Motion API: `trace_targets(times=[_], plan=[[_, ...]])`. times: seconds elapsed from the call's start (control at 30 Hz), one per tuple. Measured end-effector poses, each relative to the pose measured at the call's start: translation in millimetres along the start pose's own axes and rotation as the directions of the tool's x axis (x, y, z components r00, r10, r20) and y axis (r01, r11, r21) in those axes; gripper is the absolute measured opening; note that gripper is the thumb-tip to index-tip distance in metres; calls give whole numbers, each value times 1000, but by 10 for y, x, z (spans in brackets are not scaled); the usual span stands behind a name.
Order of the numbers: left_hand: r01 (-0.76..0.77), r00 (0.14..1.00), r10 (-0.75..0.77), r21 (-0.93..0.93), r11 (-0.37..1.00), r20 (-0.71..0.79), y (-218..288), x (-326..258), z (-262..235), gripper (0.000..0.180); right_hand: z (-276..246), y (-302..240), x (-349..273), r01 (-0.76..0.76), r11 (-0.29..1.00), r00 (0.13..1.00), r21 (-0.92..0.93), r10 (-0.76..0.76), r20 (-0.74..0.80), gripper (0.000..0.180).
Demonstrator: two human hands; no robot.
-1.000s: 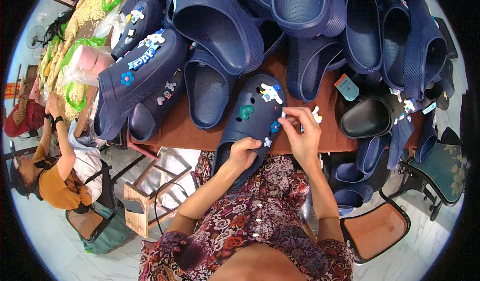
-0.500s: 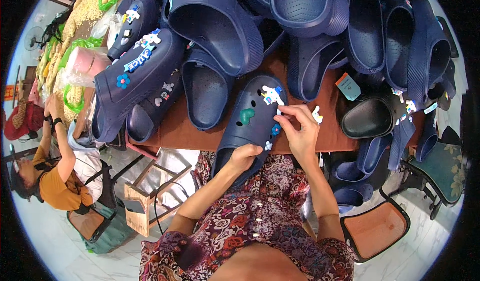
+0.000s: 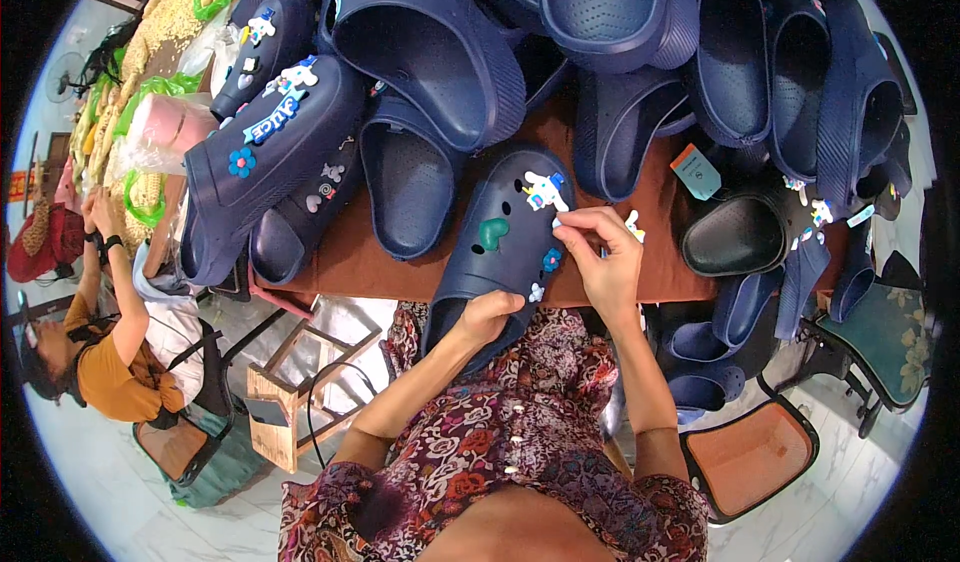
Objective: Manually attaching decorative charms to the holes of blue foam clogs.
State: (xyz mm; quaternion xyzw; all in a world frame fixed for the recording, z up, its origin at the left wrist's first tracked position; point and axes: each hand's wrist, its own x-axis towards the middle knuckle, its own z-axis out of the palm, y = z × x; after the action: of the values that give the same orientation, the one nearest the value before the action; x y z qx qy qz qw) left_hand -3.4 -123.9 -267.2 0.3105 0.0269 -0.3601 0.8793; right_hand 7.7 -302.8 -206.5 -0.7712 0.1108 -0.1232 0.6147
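A navy clog [image 3: 473, 274] lies toe-away at the table's near edge. My left hand [image 3: 487, 320] grips its heel end, thumb across the opening. At the clog's right side, my right hand [image 3: 606, 260] pinches a small white charm [image 3: 558, 223] between thumb and fingertip, against the upper. On the toe sit a white cartoon charm [image 3: 545, 192] with a blue hat and a dark green heart-like charm [image 3: 493, 232]. Lower on the right side are a blue flower charm [image 3: 551, 260] and a pale blue charm [image 3: 536, 292]. Behind my right fingers, another white charm [image 3: 635, 226] is partly hidden.
Many navy clogs [image 3: 425, 52] are heaped across the brown-covered table [image 3: 345, 267]. A black clog [image 3: 735, 237] and a tag [image 3: 697, 173] lie to the right. At left, a co-worker [image 3: 130, 362] sits near piled corn [image 3: 180, 22]. Chairs [image 3: 750, 457] stand at right.
Hardly anything differs. My right fingers have shifted slightly at the clog's side, and the view has moved a little. My left hand keeps its grip.
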Motion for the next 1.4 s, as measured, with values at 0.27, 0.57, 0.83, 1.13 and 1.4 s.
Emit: trace_targets(times=[0.27,0.57,0.83,1.13,1.4], plan=[[12,1000,-12,30,999,-9,8,2,50,61,-75,161,58,-225,948,972,224,202,122,22],[36,997,-21,190,981,-80,3,-20,53,58,-139,115,146,-271,951,953,149,242,184,33],[111,994,-108,364,925,-26,52,-41,-13,73,-174,167,213,-273,956,942,110,242,232,35],[-6,993,24,152,988,-117,125,-3,169,57,-72,236,97,-249,945,962,212,215,170,33],[-56,990,77,171,984,-116,142,11,216,60,-84,9,281,57,991,995,-123,-45,93,35]])
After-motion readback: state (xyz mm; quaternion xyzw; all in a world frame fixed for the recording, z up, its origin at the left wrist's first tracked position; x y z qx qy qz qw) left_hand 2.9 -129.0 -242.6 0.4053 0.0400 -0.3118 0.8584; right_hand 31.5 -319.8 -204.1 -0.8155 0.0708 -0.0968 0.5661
